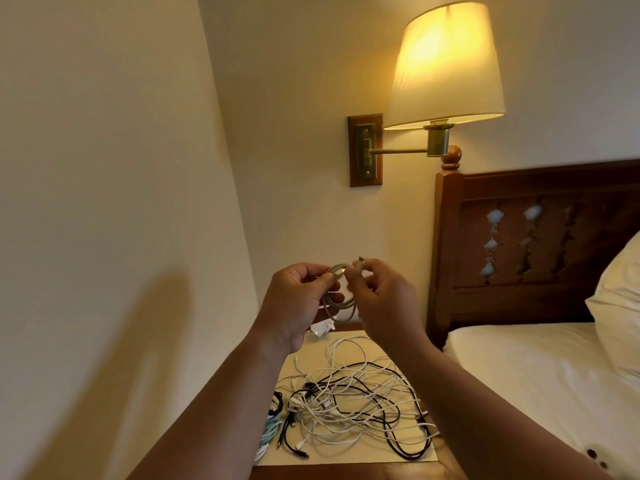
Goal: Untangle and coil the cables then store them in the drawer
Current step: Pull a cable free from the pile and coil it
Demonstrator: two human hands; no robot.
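A grey cable [341,308] hangs in a small coil above the nightstand. My left hand [299,301] grips the coil at its top left side. My right hand [379,294] pinches the cable's free end, with the plug sticking up between thumb and finger. Below, a tangle of white and black cables [349,403] lies spread on the nightstand top [349,344]. Coiled teal and black cables [273,419] sit at its left edge. No drawer is in view.
A small white adapter [320,328] lies at the back of the nightstand. A lit wall lamp [445,64] hangs above. The wooden headboard [533,244] and the bed with white sheets [540,382] are on the right; a wall is close on the left.
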